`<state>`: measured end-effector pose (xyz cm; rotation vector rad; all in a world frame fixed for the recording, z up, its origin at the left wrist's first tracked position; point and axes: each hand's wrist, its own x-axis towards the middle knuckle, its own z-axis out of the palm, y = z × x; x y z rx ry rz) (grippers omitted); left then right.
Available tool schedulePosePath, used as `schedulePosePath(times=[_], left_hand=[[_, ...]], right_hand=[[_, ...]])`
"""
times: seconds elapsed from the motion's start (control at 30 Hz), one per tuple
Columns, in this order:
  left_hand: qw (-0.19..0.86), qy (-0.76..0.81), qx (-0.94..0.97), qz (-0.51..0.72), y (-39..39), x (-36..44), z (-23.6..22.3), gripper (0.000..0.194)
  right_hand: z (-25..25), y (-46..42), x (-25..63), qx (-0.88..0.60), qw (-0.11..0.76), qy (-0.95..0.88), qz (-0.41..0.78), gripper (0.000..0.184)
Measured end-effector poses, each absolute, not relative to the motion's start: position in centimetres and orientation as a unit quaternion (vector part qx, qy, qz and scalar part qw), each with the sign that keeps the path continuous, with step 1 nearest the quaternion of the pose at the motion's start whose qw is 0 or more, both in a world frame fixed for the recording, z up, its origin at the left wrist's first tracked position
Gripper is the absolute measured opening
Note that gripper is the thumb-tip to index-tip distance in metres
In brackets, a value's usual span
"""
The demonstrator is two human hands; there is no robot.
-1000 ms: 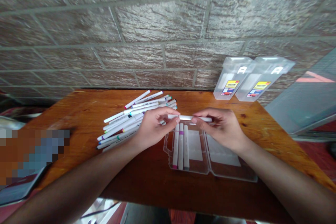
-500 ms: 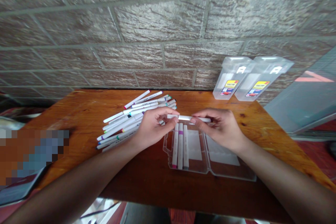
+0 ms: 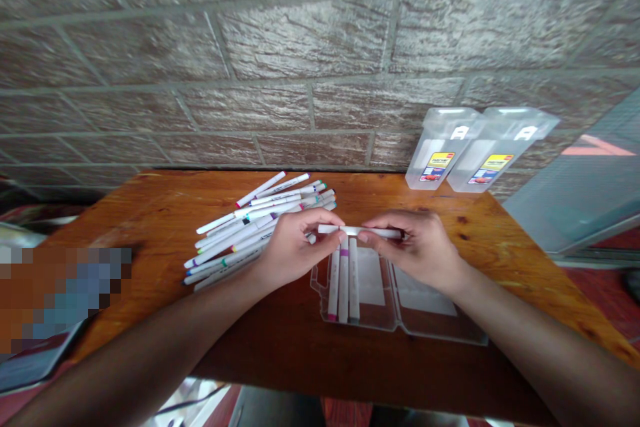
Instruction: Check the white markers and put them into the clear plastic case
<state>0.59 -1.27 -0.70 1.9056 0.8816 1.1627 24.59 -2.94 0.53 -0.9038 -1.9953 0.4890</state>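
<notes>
A white marker (image 3: 350, 231) is held level between both hands above an open clear plastic case (image 3: 400, 300). My left hand (image 3: 295, 247) pinches its left end with thumb and fingers. My right hand (image 3: 417, 247) grips its right end. Three white markers (image 3: 344, 280) lie side by side in the left half of the case. A pile of several white markers (image 3: 255, 223) with coloured bands lies on the wooden table (image 3: 165, 213) just left of my left hand.
Two shut clear marker cases (image 3: 467, 147) with yellow labels lean against the brick wall at the back right. A blurred-out patch covers something at the table's left edge. A grey slanted surface lies to the right of the table.
Both hands have lowered the held marker slightly toward the open case and drawn a little closer together. The pile and the cases have not moved.
</notes>
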Motion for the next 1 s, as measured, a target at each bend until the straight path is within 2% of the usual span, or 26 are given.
schedulePosePath(times=[0.4, 0.83, 1.0], left_hand=[[0.35, 0.341, 0.759, 0.431, -1.7, 0.6, -0.5, 0.016], [0.341, 0.315, 0.787, 0.406, -2.8, 0.6, -0.3, 0.027], [0.339, 0.324, 0.786, 0.404, -2.7, 0.6, -0.3, 0.027]], right_hand=[[0.4, -3.0, 24.6, -0.403, 0.412, -0.794, 0.194, 0.018], [1.0, -3.6, 24.0, -0.421, 0.444, -0.779, 0.14, 0.033], [0.9, -3.7, 24.0, -0.426, 0.439, -0.774, 0.164, 0.031]])
